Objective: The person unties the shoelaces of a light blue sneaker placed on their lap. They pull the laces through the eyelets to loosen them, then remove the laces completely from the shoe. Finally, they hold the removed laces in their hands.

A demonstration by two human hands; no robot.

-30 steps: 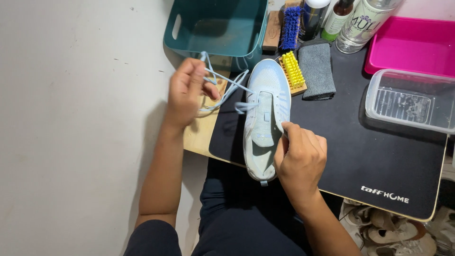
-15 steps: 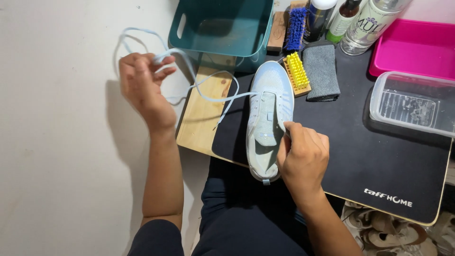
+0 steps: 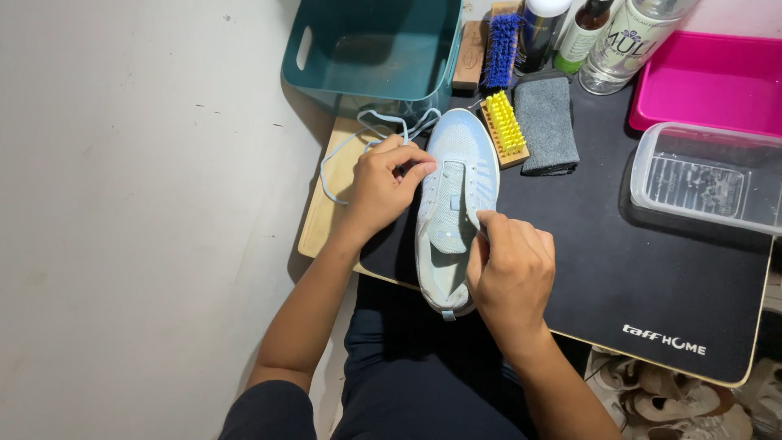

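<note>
A pale blue sneaker lies toe-away on the black mat, its tongue bare of lacing. My left hand pinches the light blue shoelace at the shoe's left eyelets; the lace loops loosely over the wooden board toward the teal bin. My right hand grips the shoe's right side near the heel, holding it steady.
A teal bin stands at the back left. Yellow brush, blue brush, folded grey cloth and bottles sit behind the shoe. A pink tray and a clear plastic container are at right. Other shoes lie under the table.
My left hand, which had pulled the lace out high to the left, has come back down to the shoe's eyelets. The lace now lies slack on the board.
</note>
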